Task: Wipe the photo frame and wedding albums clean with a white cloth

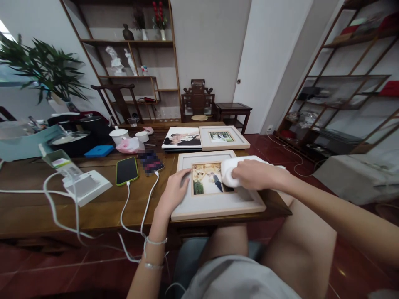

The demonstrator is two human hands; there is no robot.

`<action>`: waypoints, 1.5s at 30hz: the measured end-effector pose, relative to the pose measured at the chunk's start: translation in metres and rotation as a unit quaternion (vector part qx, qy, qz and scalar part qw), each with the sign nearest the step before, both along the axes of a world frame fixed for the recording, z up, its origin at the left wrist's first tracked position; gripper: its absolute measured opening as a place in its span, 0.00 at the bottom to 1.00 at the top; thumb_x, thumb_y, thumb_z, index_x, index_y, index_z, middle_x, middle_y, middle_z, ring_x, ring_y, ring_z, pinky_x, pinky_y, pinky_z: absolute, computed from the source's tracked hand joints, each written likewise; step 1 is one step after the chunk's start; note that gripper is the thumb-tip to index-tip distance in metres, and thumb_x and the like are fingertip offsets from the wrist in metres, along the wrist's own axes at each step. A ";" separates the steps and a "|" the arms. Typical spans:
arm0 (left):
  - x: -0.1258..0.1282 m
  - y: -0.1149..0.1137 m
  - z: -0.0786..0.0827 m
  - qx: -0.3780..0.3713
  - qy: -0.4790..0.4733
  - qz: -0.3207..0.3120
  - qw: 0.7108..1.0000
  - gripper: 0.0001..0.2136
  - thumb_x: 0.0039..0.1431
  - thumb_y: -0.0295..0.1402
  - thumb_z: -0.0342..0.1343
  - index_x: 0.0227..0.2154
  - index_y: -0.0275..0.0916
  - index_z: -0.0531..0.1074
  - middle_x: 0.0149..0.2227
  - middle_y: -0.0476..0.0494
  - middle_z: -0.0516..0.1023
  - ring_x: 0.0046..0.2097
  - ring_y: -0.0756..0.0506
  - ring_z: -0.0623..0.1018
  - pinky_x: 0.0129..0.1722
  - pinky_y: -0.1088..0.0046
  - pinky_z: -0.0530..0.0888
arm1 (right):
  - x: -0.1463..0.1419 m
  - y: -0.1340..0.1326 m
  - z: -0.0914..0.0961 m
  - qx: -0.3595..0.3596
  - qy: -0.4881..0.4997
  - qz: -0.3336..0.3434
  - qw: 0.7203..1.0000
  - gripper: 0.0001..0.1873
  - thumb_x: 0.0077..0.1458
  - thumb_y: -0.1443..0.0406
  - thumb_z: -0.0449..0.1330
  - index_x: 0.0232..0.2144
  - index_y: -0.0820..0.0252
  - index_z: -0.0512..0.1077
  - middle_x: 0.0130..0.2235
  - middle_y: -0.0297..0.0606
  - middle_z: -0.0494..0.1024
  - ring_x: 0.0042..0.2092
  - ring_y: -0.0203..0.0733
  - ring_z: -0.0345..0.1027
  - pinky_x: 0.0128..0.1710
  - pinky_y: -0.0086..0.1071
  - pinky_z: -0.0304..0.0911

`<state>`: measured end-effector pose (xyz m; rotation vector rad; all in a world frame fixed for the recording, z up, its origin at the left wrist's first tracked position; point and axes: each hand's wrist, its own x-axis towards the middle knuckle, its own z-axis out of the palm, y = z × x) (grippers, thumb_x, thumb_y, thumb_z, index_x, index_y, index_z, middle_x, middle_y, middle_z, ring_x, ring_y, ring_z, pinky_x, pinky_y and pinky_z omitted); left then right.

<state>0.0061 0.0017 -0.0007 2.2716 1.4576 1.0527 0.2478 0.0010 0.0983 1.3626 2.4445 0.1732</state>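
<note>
A light wooden picture frame [218, 213] lies flat near the table's front edge, with a wide pale mat around a small photo [207, 179] of figures outdoors. On its left side rests my left hand [176, 189], fingers stretched out along the rim and mat. My right hand [254, 174] grips a bunched white cloth [230, 171], which presses against the right part of the photo and hides some of it. Behind it lie a second framed photo [238, 143] and a white-edged picture panel [181, 138], side by side.
Two phones, one green-edged [126, 171] and one dark [151, 162], lie left of the frame with white cables attached. Farther left are an open white box [87, 187], a blue case [99, 151], a lidded pot [70, 139] and a white teapot [119, 135].
</note>
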 end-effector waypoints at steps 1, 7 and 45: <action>0.000 0.000 0.000 0.001 0.002 0.001 1.000 0.15 0.57 0.26 0.48 0.47 0.36 0.70 0.49 0.39 0.75 0.51 0.41 0.73 0.53 0.59 0.68 | 0.000 -0.012 0.002 -0.018 -0.001 0.009 1.000 0.15 0.46 0.73 0.51 0.32 0.61 0.76 0.33 0.47 0.77 0.33 0.46 0.70 0.26 0.31 0.52; 0.002 0.000 0.003 0.007 0.002 0.011 1.000 0.15 0.56 0.25 0.48 0.46 0.37 0.71 0.48 0.40 0.76 0.50 0.41 0.74 0.52 0.59 0.69 | 0.005 -0.051 0.007 -0.069 0.027 0.042 0.996 0.11 0.46 0.72 0.53 0.28 0.59 0.74 0.29 0.43 0.75 0.31 0.44 0.68 0.27 0.32 0.52; -0.007 0.000 0.006 -0.047 -0.240 -0.076 0.967 0.18 0.63 0.35 0.44 0.55 0.39 0.61 0.55 0.39 0.68 0.56 0.45 0.68 0.57 0.64 0.62 | -0.090 -0.082 -0.036 0.045 0.163 0.202 0.965 0.06 0.47 0.71 0.56 0.28 0.61 0.72 0.42 0.47 0.74 0.41 0.51 0.67 0.26 0.34 0.58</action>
